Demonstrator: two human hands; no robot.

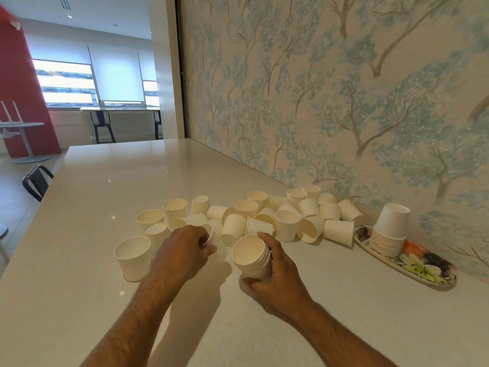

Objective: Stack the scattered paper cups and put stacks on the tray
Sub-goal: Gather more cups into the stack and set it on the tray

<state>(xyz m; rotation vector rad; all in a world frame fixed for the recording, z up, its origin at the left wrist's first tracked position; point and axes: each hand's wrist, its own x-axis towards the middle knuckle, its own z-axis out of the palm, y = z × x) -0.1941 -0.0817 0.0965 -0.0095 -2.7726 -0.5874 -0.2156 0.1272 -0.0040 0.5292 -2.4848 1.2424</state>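
Paper cup stack (251, 256) gripped by right hand (277, 276), left hand (182, 250) curled round one cup (215, 234) — tilted

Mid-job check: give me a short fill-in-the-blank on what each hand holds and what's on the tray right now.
1. The right hand grips a short nested stack of white paper cups, tilted with its mouths facing ____.
2. The left hand holds a ____ white paper cup.
3. The upside-down stack of white cups stands on the oval floral ____ by the wall.

Missing words: left; single; tray
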